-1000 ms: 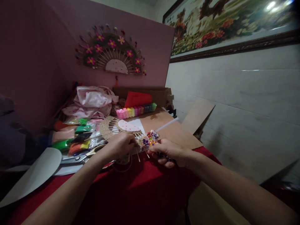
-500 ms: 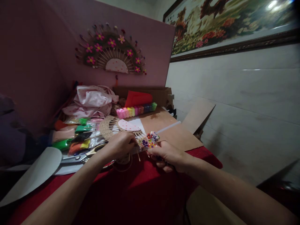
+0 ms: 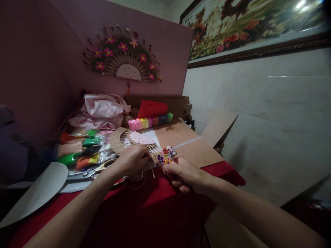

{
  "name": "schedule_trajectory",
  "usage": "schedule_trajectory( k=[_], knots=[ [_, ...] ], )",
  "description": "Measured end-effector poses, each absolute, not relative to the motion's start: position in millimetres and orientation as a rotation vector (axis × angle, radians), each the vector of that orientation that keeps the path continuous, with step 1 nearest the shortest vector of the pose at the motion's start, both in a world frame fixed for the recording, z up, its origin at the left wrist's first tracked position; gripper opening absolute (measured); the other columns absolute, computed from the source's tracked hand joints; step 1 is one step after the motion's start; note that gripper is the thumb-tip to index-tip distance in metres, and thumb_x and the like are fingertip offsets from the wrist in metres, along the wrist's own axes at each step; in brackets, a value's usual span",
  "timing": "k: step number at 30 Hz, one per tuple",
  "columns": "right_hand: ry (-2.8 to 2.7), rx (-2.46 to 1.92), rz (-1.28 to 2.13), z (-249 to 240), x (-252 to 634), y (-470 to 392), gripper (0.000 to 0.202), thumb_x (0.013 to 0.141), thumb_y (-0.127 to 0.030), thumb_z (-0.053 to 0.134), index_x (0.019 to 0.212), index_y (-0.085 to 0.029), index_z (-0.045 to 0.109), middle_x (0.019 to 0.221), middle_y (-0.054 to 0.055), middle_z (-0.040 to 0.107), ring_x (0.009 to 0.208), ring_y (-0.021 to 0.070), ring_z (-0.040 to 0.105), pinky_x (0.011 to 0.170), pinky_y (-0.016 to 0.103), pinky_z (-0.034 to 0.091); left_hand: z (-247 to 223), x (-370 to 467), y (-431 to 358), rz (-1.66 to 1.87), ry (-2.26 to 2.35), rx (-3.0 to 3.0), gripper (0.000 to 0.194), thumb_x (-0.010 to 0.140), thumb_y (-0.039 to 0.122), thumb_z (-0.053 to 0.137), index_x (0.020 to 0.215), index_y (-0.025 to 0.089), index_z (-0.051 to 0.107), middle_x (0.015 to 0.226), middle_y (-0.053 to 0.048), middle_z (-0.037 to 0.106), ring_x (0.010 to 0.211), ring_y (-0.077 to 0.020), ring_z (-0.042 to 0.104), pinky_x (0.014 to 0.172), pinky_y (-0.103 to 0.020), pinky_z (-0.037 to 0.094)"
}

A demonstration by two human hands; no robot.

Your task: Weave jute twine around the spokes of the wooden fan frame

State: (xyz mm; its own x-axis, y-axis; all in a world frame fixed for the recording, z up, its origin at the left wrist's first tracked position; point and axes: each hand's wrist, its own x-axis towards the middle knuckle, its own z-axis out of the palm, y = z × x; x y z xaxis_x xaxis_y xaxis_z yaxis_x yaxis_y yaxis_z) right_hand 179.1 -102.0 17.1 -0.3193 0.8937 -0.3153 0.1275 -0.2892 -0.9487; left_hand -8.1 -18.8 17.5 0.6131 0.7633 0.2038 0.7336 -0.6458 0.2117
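My right hand is wrapped around a flower-patterned glue gun, whose front end points left at the fan. A translucent glue stick extends from behind the gun toward the right. Beside the gun's front, my left hand is closed in a pinch at the near side of a half-round stick fan; its fingertips are partly hidden. Twine is woven across the fan's sticks, and a pink dotted half-disc covers its middle. A loop of twine hangs below my left hand.
Scissors and a pale curved sheet lie left. Bags of coloured clay, pink cloth and a pack of coloured clay sit behind. Cardboard lies right on the red tablecloth. A finished-looking fan hangs above.
The glue stick behind the gun has tipped slightly lower at its far end, and the gun has shifted very little. Both hands stay nearly in place.
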Motion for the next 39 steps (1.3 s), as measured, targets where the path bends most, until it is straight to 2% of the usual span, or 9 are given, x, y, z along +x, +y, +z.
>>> schedule_trajectory(
  k=[15, 23, 39],
  knots=[
    [-1.356, -1.252, 1.709, 12.7, 181.8, -100.4, 0.015, 0.073, -0.027, 0.051, 0.071, -0.02, 0.038, 0.058, -0.007, 0.035, 0.037, 0.0025, 0.026, 0.027, 0.014, 0.017, 18.8, -7.8, -19.3, 0.402, 1.288, 2.724, 0.02, 0.07, 0.019, 0.046, 0.075, 0.017, 0.066, 0.073, -0.006, 0.064, 0.067, -0.0144, 0.054, 0.06, -0.025, 0.036],
    [-1.333, -1.306, 1.703, 15.3, 182.5, -102.2, 0.019, 0.074, -0.033, 0.054, 0.072, -0.019, 0.041, 0.059, -0.007, 0.038, 0.037, 0.0017, 0.026, 0.028, 0.014, 0.018, 17.6, -8.6, -18.3, 0.411, 1.278, 2.746, 0.019, 0.07, 0.019, 0.047, 0.074, 0.017, 0.065, 0.073, -0.005, 0.064, 0.066, -0.0142, 0.054, 0.059, -0.025, 0.035],
    [-1.341, -1.245, 1.737, 13.9, 183.7, -101.6, 0.018, 0.074, -0.031, 0.053, 0.073, -0.02, 0.039, 0.06, -0.007, 0.036, 0.037, 0.0018, 0.025, 0.028, 0.014, 0.016, 18.1, -7.9, -18.4, 0.408, 1.28, 2.724, 0.019, 0.07, 0.02, 0.048, 0.075, 0.017, 0.066, 0.074, -0.005, 0.065, 0.067, -0.0148, 0.054, 0.06, -0.025, 0.035]
  ],
)
